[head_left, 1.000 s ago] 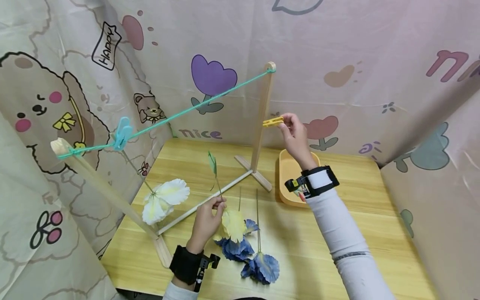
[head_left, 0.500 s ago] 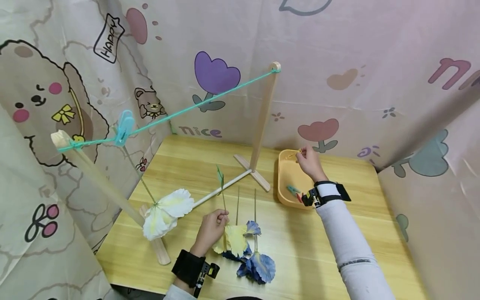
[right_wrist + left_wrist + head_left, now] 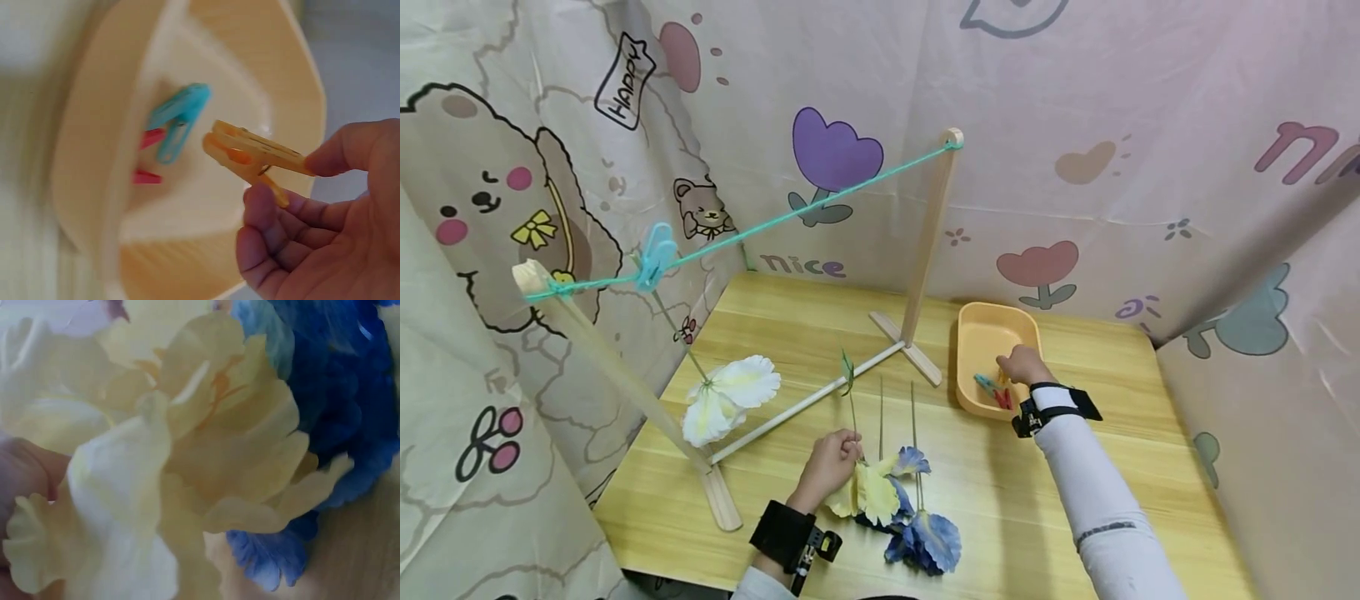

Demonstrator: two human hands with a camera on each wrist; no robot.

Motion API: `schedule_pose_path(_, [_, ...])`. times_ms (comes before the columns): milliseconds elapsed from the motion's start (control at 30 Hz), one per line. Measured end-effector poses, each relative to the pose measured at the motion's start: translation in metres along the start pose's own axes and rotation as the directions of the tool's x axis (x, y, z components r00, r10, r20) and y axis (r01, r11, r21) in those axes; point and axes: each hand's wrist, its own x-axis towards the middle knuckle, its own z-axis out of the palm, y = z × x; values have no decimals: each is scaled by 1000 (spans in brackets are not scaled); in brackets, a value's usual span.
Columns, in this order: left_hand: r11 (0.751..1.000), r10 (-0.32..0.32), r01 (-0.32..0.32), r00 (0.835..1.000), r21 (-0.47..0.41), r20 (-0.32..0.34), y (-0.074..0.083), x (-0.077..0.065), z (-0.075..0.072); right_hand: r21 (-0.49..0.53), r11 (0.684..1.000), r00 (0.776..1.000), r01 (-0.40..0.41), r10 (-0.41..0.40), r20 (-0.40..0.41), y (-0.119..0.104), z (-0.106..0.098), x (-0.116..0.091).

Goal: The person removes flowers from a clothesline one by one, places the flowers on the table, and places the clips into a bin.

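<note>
Twice pinching: with the right grip [image 3: 1024,365], a yellow peg [image 3: 262,147] by its handle ends, nose away from the palm [image 3: 369,240], over the tray [image 3: 988,329] (with teal peg [image 3: 181,105] and red peg [image 3: 152,137] inside); with the left grip [image 3: 829,467], a yellow flower [image 3: 877,493] by its stem [image 3: 853,412], bloom [image 3: 231,437] just beside the fingers [image 3: 848,443], near blue flowers [image 3: 934,537].

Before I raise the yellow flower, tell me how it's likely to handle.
The yellow flower is probably light, since its petals look thin. Their ruffled edges may flop and catch on the blue flowers close beside it. Its slender stem looks nearly straight, so it should stay fairly stiff.
</note>
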Motion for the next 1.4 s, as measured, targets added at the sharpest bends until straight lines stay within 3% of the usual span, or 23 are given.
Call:
schedule_pose_path(133, [1000,-6,6,996,-3,92,-7,-2,4,-38,999,997,-27,30,74,0,9,-6])
schedule_pose_path(267, [1000,3,1,988,-22,154,-14,-2,9,-73,997,995,-38,45,94,-1,19,-11])
schedule_pose_path(500, [1000,8,-3,985,-28,170,-23,-4,19,-35,996,980,-87,92,179,14,37,3])
schedule_pose_path(633, [999,27,-30,985,15,169,-26,-6,21,-42,998,982,-43,50,180,27,46,15])
schedule_pose_path(767, [999,14,-8,982,-32,187,-27,-7,20,-41,995,978,-95,101,184,16,42,8])
schedule_pose_path(900, [998,-11,23,984,-65,179,-28,-8,19,-45,996,982,-73,80,170,10,41,-2])
schedule_pose_path(1133, [998,-22,14,989,56,148,-22,-10,10,-54,995,986,-84,91,140,10,41,-1])
schedule_pose_path(1400, [975,-44,20,994,220,102,-9,-9,-14,-23,997,990,-72,74,118,-8,22,-2])
